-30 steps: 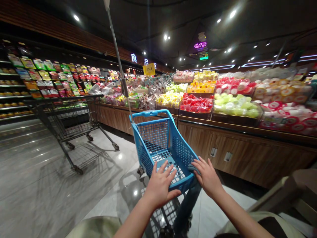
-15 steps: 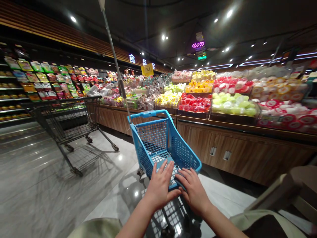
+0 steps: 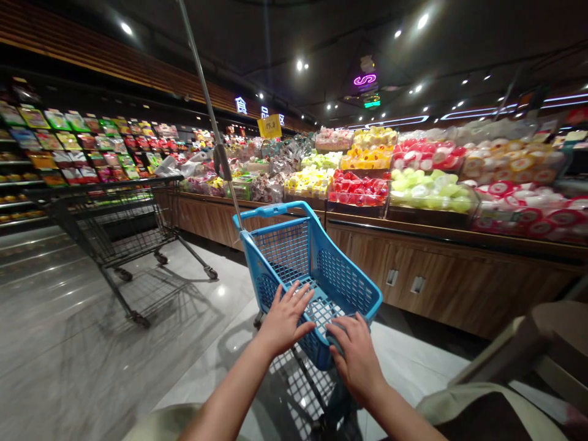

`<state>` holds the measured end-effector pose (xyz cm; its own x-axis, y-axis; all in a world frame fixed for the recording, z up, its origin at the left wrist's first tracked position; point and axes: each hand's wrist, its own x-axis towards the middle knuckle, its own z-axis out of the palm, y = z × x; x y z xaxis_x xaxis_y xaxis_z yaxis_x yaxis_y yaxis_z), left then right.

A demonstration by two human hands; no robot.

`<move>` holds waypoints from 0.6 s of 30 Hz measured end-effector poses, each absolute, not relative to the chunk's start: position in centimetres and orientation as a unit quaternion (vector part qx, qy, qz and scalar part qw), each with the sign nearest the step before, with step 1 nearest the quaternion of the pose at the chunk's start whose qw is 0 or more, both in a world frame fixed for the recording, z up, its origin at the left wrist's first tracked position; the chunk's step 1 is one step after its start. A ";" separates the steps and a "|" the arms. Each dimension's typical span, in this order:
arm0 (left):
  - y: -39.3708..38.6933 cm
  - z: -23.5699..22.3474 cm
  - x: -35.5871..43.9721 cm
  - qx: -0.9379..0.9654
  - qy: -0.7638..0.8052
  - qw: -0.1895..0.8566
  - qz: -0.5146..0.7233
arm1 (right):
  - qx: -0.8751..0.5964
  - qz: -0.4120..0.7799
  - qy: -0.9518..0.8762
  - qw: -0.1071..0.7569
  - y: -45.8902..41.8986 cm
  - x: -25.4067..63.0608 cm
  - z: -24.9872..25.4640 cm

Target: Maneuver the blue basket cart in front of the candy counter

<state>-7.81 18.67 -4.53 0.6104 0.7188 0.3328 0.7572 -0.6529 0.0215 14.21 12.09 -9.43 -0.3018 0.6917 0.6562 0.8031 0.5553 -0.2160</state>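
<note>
Shifted forward, my left hand (image 3: 285,321) now rests apart from my right hand (image 3: 356,358) on the near rim of the blue plastic mesh shopping cart (image 3: 343,282); I cannot tell whether either clamps.

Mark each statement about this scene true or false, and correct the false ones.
1. The left hand and right hand both rest at the near end of the blue shopping cart. True.
2. The left hand grips the tall pole. False: the metal pole rises at the cart's far left corner, away from both hands.
3. A dark wire shopping cart stands on the floor to the left of the blue cart. True.
4. The blue cart is piled with fruit. False: no fruit shows in it, only its blue mesh floor.
</note>
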 end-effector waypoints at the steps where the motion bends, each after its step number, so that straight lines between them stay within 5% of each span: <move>1: 18.6 -4.5 -7.7 -0.895 -0.413 0.062 -0.159 | -0.458 -0.077 -0.808 0.363 11.6 13.4 -9.5; 18: 16.9 -2.1 -5.9 -0.891 -0.411 0.075 -0.179 | -0.384 -0.111 -0.831 0.386 13.7 17.7 -10.9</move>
